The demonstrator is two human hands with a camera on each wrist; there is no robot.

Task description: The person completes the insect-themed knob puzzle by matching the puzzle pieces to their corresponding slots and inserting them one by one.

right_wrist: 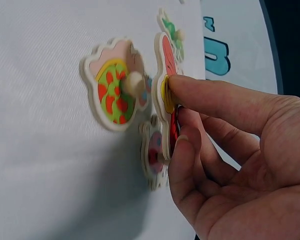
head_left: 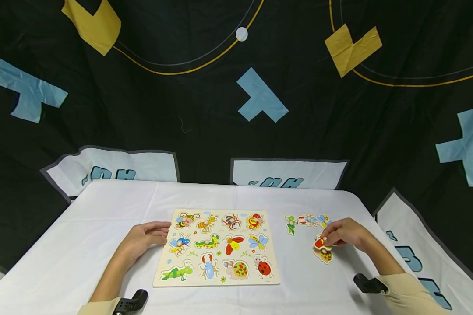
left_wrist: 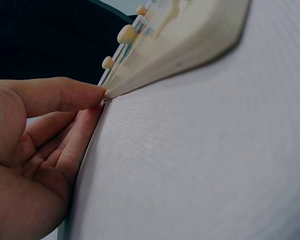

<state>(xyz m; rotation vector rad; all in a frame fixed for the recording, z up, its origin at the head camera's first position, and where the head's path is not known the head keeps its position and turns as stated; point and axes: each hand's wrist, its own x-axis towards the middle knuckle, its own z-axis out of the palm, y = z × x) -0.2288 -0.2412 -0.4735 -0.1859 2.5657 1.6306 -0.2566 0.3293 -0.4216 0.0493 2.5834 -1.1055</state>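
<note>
My right hand point(head_left: 344, 232) pinches a red winged-insect puzzle piece point(right_wrist: 166, 95) with a yellow body, thumb and fingers at its printed side. It is tilted up just above the table, beside a snail piece point(right_wrist: 109, 92) with a round wooden knob. At the left, my left hand point(head_left: 145, 238) touches the left edge of a wooden insect puzzle board point(head_left: 217, 283) with nearly straight fingers. In the left wrist view, the thumb point(left_wrist: 65, 95) meets the board's corner, and several wooden knobs point(left_wrist: 126, 34) stick up from the board.
Beyond the right hand lie more loose pieces: a green insect piece point(head_left: 291, 225), a blue and red one point(head_left: 307, 219) and a blue-winged one point(head_left: 322, 219). A white cloth point(head_left: 114, 210) covers the table. Behind it hangs a black curtain point(head_left: 205, 127).
</note>
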